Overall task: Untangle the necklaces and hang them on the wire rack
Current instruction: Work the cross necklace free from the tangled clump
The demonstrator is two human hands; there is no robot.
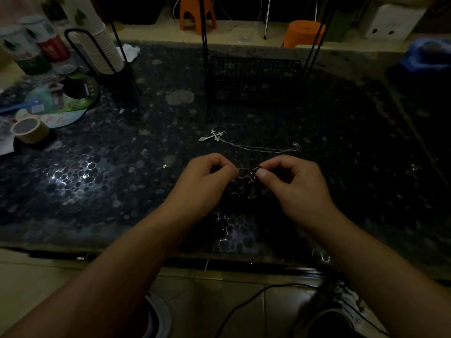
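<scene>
at the far left of the dark pebbled counter (102,167) sit a roll of tape (29,129), a round printed fan (61,101) and some bottles (36,50), with a stack of paper cups (105,47) leaning in a black wire holder behind them. further right, near the middle, the left hand (207,176) has its fingers curled, thumb and forefinger pinching a thin dark cord. just beside it the tangled necklaces (249,184) hang as a dark knot between the two hands, low over the counter; whether the knot touches the surface cannot be told in the dim light. beyond the hands a silver cross necklace (244,142) lies flat on the counter, cross to the left, chain trailing right, apart from the knot. behind it stands the black wire rack (253,79), a mesh basket with thin uprights rising out of view. the right hand (290,181) pinches the other side of the knot with curled fingers, thumbnail facing up. orange stools (197,13) stand on the floor past the counter.
</scene>
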